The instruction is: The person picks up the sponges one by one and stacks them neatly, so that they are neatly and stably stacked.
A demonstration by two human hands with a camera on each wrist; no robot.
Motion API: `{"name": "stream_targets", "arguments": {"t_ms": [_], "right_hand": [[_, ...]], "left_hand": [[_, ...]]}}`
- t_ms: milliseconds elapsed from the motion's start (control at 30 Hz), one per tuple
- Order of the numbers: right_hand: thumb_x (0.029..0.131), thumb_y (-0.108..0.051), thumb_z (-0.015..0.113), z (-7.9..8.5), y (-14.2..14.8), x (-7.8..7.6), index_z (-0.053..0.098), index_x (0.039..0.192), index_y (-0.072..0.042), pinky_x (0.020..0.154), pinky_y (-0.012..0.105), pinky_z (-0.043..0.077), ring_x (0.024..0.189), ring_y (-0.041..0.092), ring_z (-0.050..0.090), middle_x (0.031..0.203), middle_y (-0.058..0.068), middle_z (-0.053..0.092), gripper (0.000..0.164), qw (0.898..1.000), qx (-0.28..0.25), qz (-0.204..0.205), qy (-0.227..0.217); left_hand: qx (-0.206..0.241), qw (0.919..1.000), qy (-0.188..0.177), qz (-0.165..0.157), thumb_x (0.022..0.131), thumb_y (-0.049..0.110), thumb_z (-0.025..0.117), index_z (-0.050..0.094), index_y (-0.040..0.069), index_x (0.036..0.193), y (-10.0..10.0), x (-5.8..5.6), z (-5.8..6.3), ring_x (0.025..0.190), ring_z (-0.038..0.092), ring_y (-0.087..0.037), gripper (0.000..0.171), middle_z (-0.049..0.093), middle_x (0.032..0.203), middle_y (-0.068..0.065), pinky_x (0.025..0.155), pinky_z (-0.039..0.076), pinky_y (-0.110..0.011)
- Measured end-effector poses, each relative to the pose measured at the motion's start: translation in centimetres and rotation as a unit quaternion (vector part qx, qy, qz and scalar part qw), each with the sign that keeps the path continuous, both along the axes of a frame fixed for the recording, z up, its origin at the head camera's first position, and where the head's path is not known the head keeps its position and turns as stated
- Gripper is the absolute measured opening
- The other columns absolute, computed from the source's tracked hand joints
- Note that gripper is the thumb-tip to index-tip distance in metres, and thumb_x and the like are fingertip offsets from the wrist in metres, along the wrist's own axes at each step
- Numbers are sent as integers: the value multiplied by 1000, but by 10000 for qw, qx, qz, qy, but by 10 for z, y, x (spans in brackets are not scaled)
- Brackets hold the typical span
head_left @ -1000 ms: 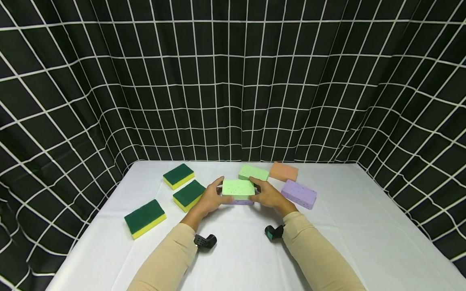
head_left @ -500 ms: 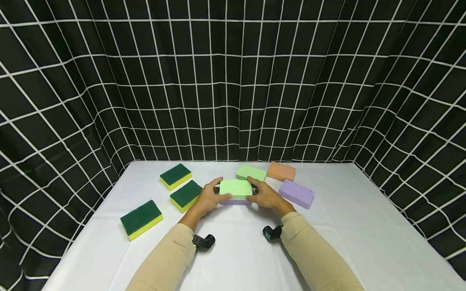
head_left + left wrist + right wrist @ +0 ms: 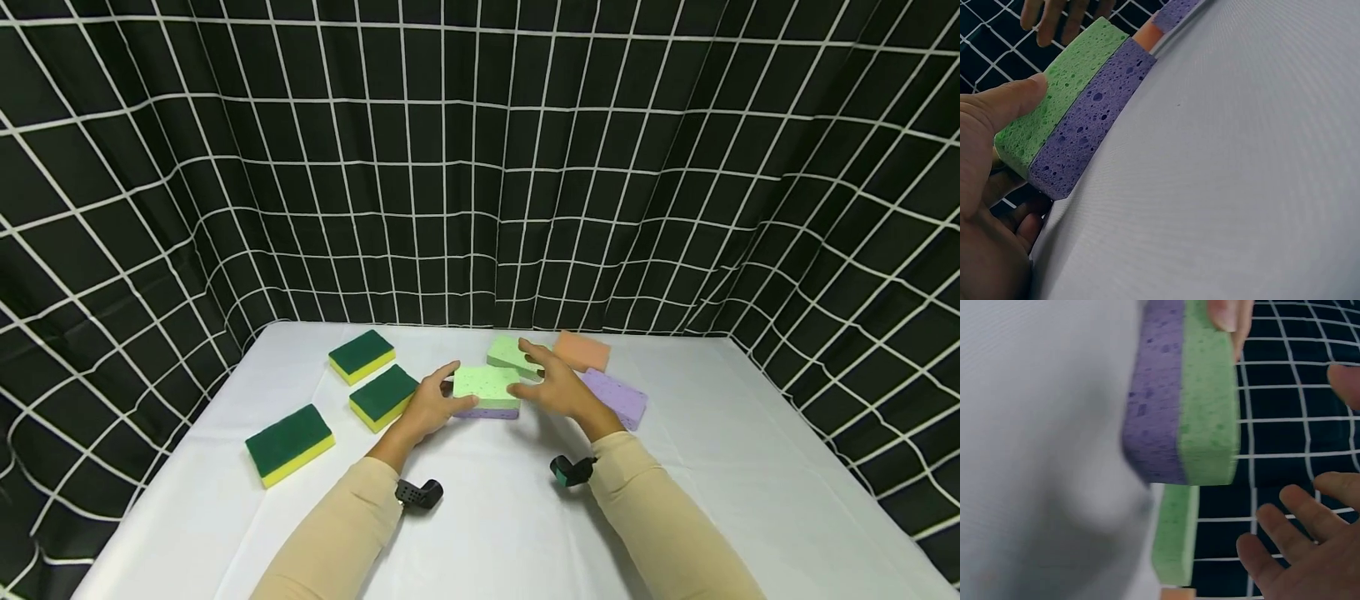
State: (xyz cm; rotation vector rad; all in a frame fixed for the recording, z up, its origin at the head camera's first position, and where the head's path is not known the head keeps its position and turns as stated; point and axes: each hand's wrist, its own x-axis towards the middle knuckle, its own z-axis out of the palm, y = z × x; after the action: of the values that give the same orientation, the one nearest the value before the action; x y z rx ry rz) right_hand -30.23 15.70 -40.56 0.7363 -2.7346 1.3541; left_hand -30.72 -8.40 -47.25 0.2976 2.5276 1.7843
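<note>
A light green sponge (image 3: 483, 383) lies on a purple sponge (image 3: 491, 413), their edges lined up, on the white table. My left hand (image 3: 429, 410) holds the green sponge at its left end, thumb along the front and fingers round the far side. In the left wrist view the thumb (image 3: 1019, 100) presses the green face, and lower fingers curl by the purple end. My right hand (image 3: 561, 387) is off the stack's right end, fingers spread and holding nothing. The right wrist view shows a gap between the right hand (image 3: 1310, 544) and both sponges.
Three yellow scrub sponges with dark green tops, one nearest (image 3: 290, 444), lie at the left. Behind the stack are another green sponge (image 3: 504, 354) and an orange sponge (image 3: 585, 350). A second purple sponge (image 3: 618, 396) lies right of my right hand. A black gridded curtain (image 3: 480, 167) surrounds the table.
My right hand has let go of the stack's right end and moved up and right, fingers spreading. The left hand keeps its hold, and the stacked sponges stay in place.
</note>
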Motion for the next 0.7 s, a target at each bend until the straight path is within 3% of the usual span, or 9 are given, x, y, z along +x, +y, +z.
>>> {"name": "stream_targets", "arguments": {"t_ms": [300, 500, 700], "right_hand": [[81, -31, 75, 26, 5, 12, 30, 152, -10, 104, 53, 33, 132, 31, 36, 148, 14, 35, 87, 9977, -63, -140, 662], [81, -25, 78, 43, 8, 24, 32, 151, -11, 104, 50, 35, 133, 28, 36, 148, 11, 36, 85, 9941, -315, -191, 1022], [79, -28, 79, 55, 16, 35, 35, 150, -13, 101, 60, 32, 133, 30, 36, 146, 7, 37, 85, 9906, -332, -405, 1262]], "left_hand": [[35, 10000, 5, -24, 82, 23, 79, 37, 9, 149, 2, 0, 1, 128, 43, -34, 80, 48, 138, -20, 105, 34, -44], [26, 10000, 72, -15, 82, 24, 79, 38, 9, 148, 3, 0, 2, 128, 44, -34, 80, 48, 138, -19, 104, 35, -44], [36, 10000, 61, 44, 81, 22, 80, 39, 8, 148, 4, 2, 2, 121, 50, -31, 79, 54, 130, -20, 101, 39, -43]]}}
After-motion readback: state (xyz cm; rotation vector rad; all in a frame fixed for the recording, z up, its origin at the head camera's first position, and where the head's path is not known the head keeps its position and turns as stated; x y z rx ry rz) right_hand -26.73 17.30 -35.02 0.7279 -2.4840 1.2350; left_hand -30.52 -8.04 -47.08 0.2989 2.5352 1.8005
